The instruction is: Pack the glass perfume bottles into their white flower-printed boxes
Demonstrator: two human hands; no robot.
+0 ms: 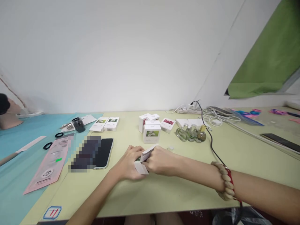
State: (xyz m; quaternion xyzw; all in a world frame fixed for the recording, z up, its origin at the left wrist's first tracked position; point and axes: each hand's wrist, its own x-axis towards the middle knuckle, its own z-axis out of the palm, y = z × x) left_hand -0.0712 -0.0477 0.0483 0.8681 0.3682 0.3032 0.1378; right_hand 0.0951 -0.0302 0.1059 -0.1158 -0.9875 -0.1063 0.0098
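Note:
My left hand [131,162] is wrapped around a small white cardboard box [141,168], tilted above the table near its front. The box's top flap stands raised. My right hand [161,161], a beaded bracelet on its wrist, has its fingers curled at the open end of the box; what they pinch is hidden. Just beyond both hands, a white box with a flower picture [152,136] stands upright in front of other similar boxes. A small clear piece [170,148] lies behind my right hand. Small glass bottles [192,134] with silver and gold caps stand to the right.
Two flat white boxes [112,123] and a phone [104,153] lie left. Farther left are a pink packet [48,168], a dark jar [79,125] and a knife [30,145]. A black cable [211,142] crosses the right side, near a power strip [187,110].

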